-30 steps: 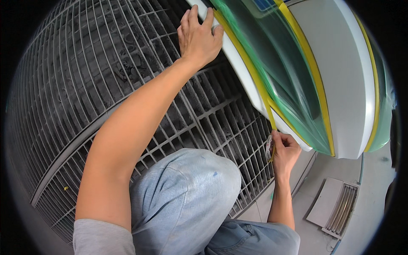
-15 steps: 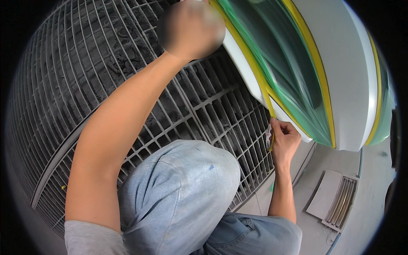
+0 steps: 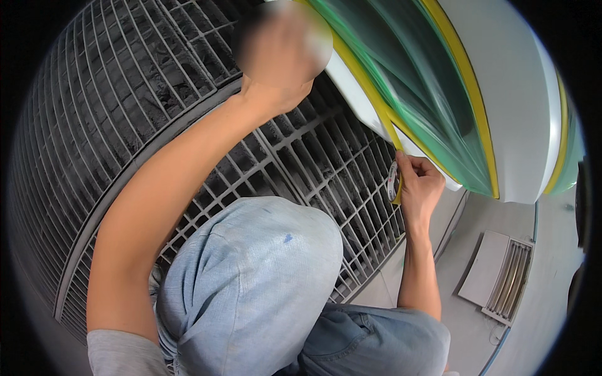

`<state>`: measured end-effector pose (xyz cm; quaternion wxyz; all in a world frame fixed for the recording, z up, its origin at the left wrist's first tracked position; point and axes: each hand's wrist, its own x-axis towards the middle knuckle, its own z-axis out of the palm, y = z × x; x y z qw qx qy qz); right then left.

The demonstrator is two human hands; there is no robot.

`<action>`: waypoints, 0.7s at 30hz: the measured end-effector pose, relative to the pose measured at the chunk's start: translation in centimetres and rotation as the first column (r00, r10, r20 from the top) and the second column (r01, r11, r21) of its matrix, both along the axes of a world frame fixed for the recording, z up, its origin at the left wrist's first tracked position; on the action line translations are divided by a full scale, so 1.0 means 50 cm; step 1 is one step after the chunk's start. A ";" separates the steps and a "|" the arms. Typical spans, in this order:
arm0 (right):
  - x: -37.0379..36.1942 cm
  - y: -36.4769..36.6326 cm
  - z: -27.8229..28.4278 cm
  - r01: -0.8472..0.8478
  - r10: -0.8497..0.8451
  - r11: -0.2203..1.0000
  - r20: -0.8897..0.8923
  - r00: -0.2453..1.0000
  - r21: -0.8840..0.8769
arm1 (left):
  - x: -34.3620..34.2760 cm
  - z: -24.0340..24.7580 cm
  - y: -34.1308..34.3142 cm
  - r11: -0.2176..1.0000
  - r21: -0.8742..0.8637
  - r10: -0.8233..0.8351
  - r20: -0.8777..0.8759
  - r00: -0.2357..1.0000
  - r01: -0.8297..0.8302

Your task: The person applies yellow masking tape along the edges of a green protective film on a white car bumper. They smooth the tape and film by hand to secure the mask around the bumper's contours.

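My right hand (image 3: 421, 191) is closed on a roll of yellow masking tape (image 3: 393, 183), thumb and finger pinching near where the strip leaves it. From there a taut length of yellow tape (image 3: 393, 133) runs up to the lower edge of a white car body panel (image 3: 356, 97). Translucent green masking film (image 3: 433, 113), bordered by more yellow tape, covers the dark area beside that edge. Farther off, my left hand (image 3: 278, 88) is up against the panel's taped edge. A blur hides its fingers, so whether it grips anything does not show.
Beneath me is a dirty metal floor grating (image 3: 132, 94) with open slots. My bent knee (image 3: 263, 263) rises between my arms. A lamp-like fixture (image 3: 501, 276) is on the grey wall at the right. The panel's white outer face (image 3: 501, 94) curves close by.
My left hand and wrist have turned slightly and sit a little lower against the edge. The right hand with the tape appears slightly higher; the whole view has shifted too.
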<state>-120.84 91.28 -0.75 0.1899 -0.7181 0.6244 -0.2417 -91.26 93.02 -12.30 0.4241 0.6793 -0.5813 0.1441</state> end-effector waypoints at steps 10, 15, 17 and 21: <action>0.001 -0.027 0.004 0.013 -0.016 0.999 -0.085 0.996 -0.031 | -0.108 -0.005 0.073 0.890 0.121 -0.442 0.000 0.897 0.439; -0.003 -0.054 0.003 -0.039 0.026 0.996 -0.151 0.988 -0.083 | -0.118 -0.008 0.067 0.868 0.172 -0.489 0.140 0.861 0.465; -0.003 -0.063 0.003 -0.053 0.037 0.993 -0.149 0.988 -0.107 | -0.112 -0.001 0.062 0.863 0.207 -0.497 0.183 0.848 0.461; -0.002 -0.071 0.006 -0.088 0.068 0.988 -0.152 0.986 -0.126 | -0.101 0.014 0.058 0.859 0.145 -0.513 0.242 0.824 0.492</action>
